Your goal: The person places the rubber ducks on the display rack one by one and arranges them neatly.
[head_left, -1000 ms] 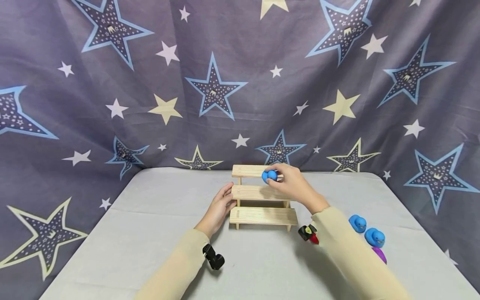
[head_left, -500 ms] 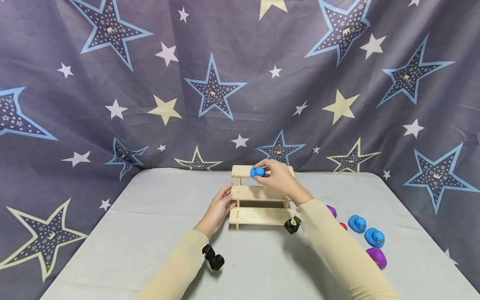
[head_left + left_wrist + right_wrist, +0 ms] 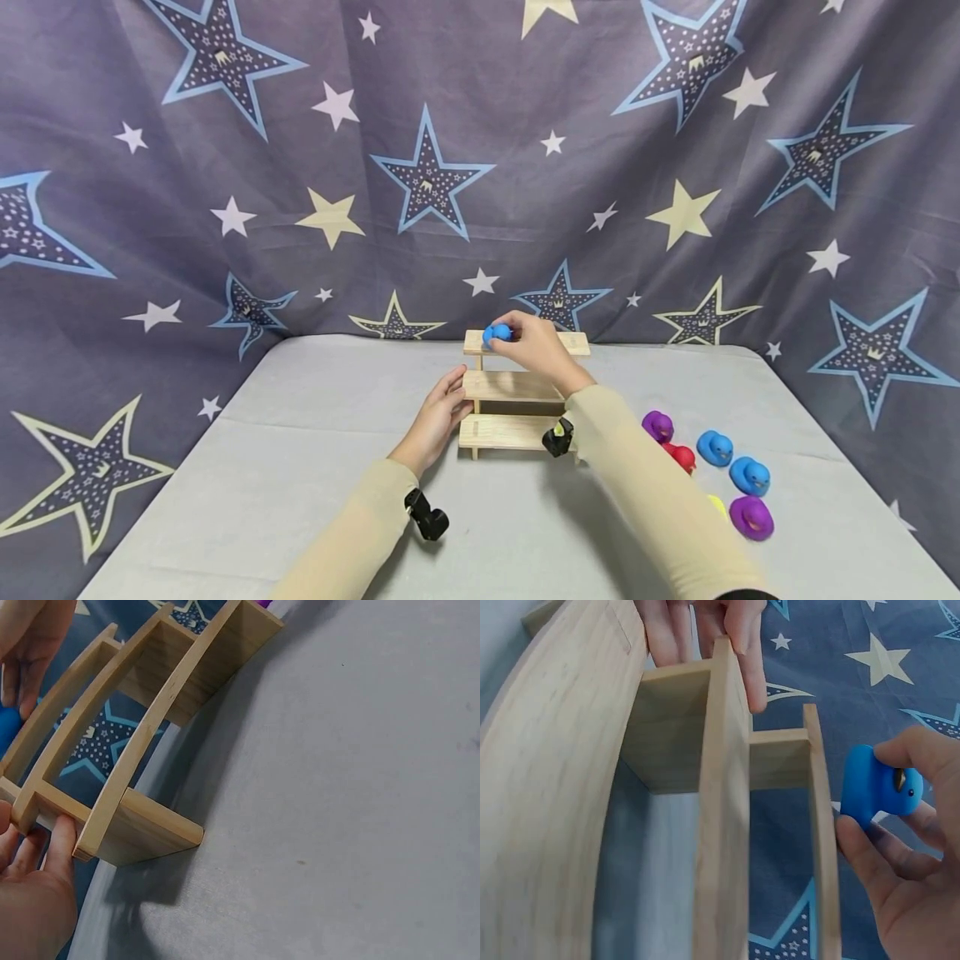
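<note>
- Closest to the camera are the two cream sleeves, each with a black wrist camera strapped on, over a grey tablecloth (image 3: 300, 467).
- Off to the right on the cloth sits a bunch of loose ducks. I count two blue ducks (image 3: 715, 447), two purple ducks (image 3: 752, 516), one red duck (image 3: 679, 456) and a sliver of a yellow one (image 3: 715, 502) half hidden by the sleeve. So six lying around, plus the one in hand.
- Left hand (image 3: 437, 419) rests against the left end of the wooden step shelf (image 3: 510, 386), fingers straight and relaxed on the side panel, more bracing than gripping. The left wrist view shows fingertips on the end board.
- One shelf, three steps, plain light wood.
- Right hand (image 3: 534, 343) is up at the top step, pinching a small blue duck (image 3: 497, 334) between thumb and curled fingers. The duck is at the left end of the top step; I can't tell if it's touching the board or just above it.
- In the right wrist view the duck (image 3: 876, 785) looks like smooth rubbery plastic: I'd guess light, a bit squishy, slightly slick, not fragile. Pinching the round body from the sides seems the sensible hold.
- Behind everything hangs a star-print curtain (image 3: 420, 167).
</note>
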The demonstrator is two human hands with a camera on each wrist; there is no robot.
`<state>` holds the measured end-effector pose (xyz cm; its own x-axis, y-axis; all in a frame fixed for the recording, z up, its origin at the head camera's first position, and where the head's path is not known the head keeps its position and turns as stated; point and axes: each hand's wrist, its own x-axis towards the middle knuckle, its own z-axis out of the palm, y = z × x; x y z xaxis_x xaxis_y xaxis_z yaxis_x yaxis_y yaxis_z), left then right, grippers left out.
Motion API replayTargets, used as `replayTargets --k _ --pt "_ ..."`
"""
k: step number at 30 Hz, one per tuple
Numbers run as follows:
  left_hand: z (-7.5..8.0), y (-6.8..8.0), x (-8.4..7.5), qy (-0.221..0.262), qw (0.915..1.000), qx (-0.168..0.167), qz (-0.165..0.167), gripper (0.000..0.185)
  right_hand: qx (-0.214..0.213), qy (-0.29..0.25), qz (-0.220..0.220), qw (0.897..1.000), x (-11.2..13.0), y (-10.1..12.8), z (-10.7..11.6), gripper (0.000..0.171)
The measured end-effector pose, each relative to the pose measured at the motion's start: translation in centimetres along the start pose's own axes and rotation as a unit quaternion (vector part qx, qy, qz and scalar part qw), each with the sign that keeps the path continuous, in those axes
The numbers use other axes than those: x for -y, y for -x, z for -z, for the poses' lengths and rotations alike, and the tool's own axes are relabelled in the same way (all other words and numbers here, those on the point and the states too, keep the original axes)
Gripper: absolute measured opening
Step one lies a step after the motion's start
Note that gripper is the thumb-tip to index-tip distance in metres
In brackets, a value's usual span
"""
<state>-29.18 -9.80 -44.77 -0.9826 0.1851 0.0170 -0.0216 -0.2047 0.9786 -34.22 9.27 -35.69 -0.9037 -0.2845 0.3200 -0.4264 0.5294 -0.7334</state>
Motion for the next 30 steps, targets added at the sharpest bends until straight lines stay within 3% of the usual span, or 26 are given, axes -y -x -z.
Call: replayTargets --k 17,30 --pt "0.0 -0.1 0.1 -0.002 1.0 0.005 0.001 0.053 -0.071 0.033 0.002 0.997 -0.3 -0.7 -3.1 0.038" --pt "0.0 -0.1 0.0 -0.006 1.0 0.007 0.002 0.053 -0.08 0.069 0.008 0.994 0.0 -0.5 -3.3 0.044"
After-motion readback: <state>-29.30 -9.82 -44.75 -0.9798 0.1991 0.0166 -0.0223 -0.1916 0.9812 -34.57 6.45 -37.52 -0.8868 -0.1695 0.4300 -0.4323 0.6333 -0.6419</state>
